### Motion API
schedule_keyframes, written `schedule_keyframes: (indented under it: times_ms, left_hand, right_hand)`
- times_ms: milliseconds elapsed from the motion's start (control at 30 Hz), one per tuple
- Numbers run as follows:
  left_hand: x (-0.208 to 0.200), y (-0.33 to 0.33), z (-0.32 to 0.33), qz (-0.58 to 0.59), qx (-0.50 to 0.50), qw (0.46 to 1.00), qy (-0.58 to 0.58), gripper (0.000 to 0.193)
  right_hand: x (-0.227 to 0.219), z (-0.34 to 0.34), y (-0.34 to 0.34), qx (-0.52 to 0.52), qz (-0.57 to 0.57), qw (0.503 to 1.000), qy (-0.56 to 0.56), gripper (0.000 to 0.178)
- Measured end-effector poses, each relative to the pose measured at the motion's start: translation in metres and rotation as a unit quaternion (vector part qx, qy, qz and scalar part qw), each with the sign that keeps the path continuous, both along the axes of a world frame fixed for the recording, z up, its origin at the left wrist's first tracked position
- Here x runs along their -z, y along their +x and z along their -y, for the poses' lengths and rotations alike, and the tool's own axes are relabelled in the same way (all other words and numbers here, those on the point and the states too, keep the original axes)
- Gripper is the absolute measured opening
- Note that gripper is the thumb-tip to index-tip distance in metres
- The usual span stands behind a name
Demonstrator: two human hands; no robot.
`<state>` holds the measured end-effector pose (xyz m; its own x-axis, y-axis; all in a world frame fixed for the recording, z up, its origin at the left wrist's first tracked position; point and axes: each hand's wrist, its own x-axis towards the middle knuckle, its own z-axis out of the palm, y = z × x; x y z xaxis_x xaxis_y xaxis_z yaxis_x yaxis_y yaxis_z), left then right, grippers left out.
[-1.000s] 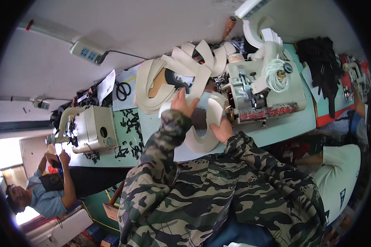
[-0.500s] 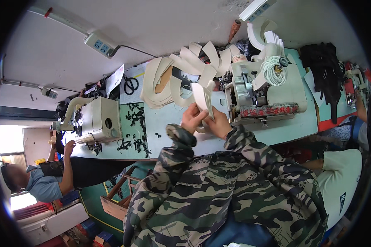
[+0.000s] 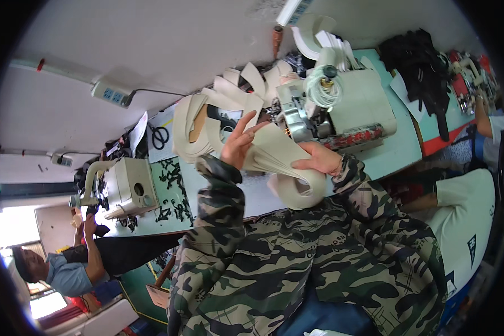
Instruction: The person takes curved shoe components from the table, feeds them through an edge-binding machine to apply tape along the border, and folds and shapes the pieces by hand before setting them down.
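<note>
A fanned stack of cream curved fabric pieces is held up over the near edge of the table, its lower end curling round in a loop. My right hand grips it at the right side, thumb laid on top. My left hand is open at the stack's left edge, fingers stretched upward; whether its palm bears on the pieces I cannot tell. Just beyond the hands stands a cream sewing machine with a metal head and a coil of white cord. More cream curved pieces lie piled to the left of it.
Black scissors and black scraps lie on the pale table at left. Another sewing machine is there, a person working at it. A person in white sits at right. Black cloth lies at far right.
The stack has been turned and fanned out, and it hangs lower and nearer me. My left hand's fingers have opened from their grip. My right hand has shifted right. The view has tilted.
</note>
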<state>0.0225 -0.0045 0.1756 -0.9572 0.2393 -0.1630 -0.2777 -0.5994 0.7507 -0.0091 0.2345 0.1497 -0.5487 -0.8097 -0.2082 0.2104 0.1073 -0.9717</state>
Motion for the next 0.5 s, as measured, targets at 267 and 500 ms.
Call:
schedule_keyframes:
  times_ms: [267, 500]
  left_hand:
    - [0.067, -0.025, -0.059, -0.028, 0.139, 0.878, -0.457, 0.02]
    - [0.035, -0.023, -0.104, -0.108, -0.009, 0.68, -0.725, 0.025]
  right_hand:
    - [0.031, -0.069, 0.005, 0.001, 0.061, 0.998, 0.031, 0.036]
    - [0.039, -0.077, -0.002, 0.011, 0.063, 0.992, 0.109, 0.03]
